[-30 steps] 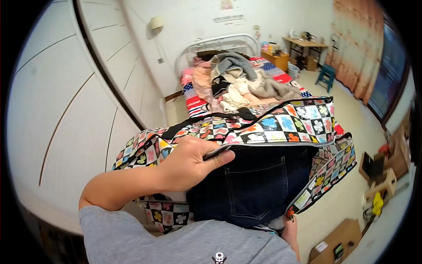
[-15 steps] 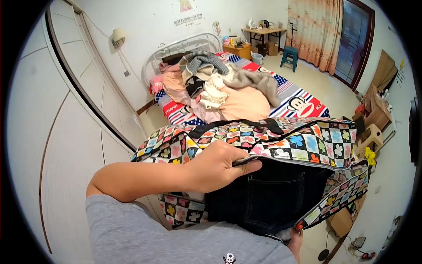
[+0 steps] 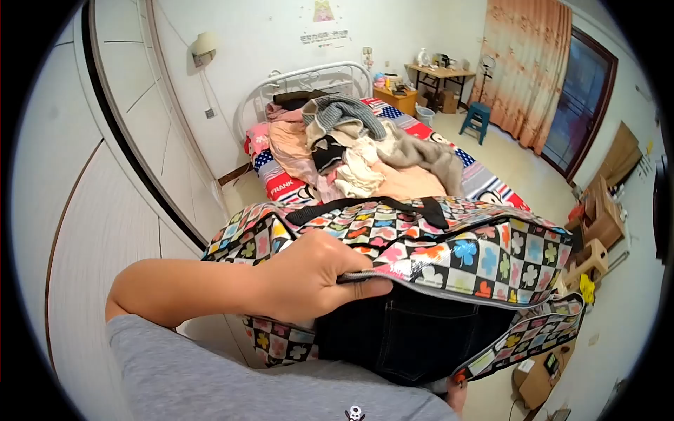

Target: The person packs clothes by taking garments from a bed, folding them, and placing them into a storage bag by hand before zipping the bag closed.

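Note:
A large storage bag (image 3: 484, 256) with a black-and-white checked clover pattern and black handles fills the middle of the view, its zipped mouth apart. My left hand (image 3: 309, 277) is closed on the zipper edge of its upper flap, thumb below and fingers above. Inside the opening lie dark denim jeans (image 3: 428, 337) with a stitched pocket. At the lower right, my right hand (image 3: 457, 396) pinches the near corner of the bag's edge, mostly hidden behind my grey sleeve and the bag.
Beyond the bag stands a bed (image 3: 281, 184) with a heap of clothes (image 3: 358, 165). A white wardrobe (image 3: 112, 245) runs along the left. A blue stool (image 3: 476, 123), a desk (image 3: 439, 71) and wooden shelves (image 3: 602, 210) stand to the right.
My left hand has shifted slightly left and down with the flap edge in it. My right hand has also moved a little left and down. The camera view has turned slightly.

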The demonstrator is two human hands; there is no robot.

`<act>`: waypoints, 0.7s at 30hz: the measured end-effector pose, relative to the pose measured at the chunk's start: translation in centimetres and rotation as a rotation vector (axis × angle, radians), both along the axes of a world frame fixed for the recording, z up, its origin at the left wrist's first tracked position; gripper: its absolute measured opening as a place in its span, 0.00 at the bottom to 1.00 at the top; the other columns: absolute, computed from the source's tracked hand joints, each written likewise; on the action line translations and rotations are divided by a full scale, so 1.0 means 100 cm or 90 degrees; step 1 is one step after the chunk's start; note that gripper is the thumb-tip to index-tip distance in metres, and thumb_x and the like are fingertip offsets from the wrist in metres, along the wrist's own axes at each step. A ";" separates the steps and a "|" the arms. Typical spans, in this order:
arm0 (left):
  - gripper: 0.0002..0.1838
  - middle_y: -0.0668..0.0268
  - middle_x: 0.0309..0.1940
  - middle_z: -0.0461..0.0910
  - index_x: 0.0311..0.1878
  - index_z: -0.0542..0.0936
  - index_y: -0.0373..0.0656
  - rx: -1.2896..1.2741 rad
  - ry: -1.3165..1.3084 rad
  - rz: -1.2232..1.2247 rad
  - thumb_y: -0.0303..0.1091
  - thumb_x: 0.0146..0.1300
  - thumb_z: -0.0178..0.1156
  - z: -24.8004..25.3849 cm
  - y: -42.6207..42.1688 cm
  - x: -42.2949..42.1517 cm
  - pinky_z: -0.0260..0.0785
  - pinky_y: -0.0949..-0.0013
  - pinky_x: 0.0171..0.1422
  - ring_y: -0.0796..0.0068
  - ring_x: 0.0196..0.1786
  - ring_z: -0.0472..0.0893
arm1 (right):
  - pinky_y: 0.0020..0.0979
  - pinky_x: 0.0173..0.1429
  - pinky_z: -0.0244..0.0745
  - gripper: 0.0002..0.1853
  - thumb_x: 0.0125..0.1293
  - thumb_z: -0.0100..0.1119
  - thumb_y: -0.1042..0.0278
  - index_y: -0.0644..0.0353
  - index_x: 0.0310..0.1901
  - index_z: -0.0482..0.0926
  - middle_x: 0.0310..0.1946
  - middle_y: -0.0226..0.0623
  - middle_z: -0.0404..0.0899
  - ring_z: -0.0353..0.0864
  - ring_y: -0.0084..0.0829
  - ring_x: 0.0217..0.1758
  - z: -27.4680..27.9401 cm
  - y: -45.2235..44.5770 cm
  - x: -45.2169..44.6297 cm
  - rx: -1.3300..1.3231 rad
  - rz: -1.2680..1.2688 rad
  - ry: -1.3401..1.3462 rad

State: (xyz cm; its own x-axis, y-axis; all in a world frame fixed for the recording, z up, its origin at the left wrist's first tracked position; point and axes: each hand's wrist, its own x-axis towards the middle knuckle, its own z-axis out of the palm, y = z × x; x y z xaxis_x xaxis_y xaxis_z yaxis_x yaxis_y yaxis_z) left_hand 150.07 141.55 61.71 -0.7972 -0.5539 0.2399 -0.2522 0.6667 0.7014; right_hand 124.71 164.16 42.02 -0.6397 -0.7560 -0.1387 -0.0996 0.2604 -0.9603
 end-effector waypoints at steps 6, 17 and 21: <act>0.23 0.54 0.11 0.64 0.16 0.68 0.34 -0.026 -0.092 -0.020 0.44 0.58 0.54 0.015 -0.026 -0.002 0.57 0.63 0.23 0.55 0.17 0.66 | 0.31 0.39 0.61 0.14 0.50 0.53 0.64 0.67 0.34 0.72 0.30 0.35 0.69 0.64 0.25 0.34 0.018 -0.022 0.004 0.083 0.053 -0.070; 0.25 0.53 0.10 0.65 0.16 0.70 0.34 -0.051 -0.176 0.065 0.47 0.59 0.53 -0.017 -0.148 0.102 0.60 0.61 0.25 0.56 0.17 0.67 | 0.24 0.26 0.53 0.05 0.49 0.48 0.71 0.60 0.20 0.68 0.15 0.23 0.60 0.58 0.18 0.23 -0.010 -0.173 0.097 0.047 0.183 -0.055; 0.24 0.56 0.11 0.61 0.16 0.65 0.34 -0.050 -0.181 0.073 0.45 0.59 0.53 -0.019 -0.154 0.108 0.55 0.64 0.24 0.60 0.17 0.62 | 0.25 0.26 0.53 0.06 0.49 0.48 0.69 0.60 0.19 0.67 0.15 0.26 0.61 0.59 0.18 0.23 -0.023 -0.198 0.103 0.021 0.280 -0.128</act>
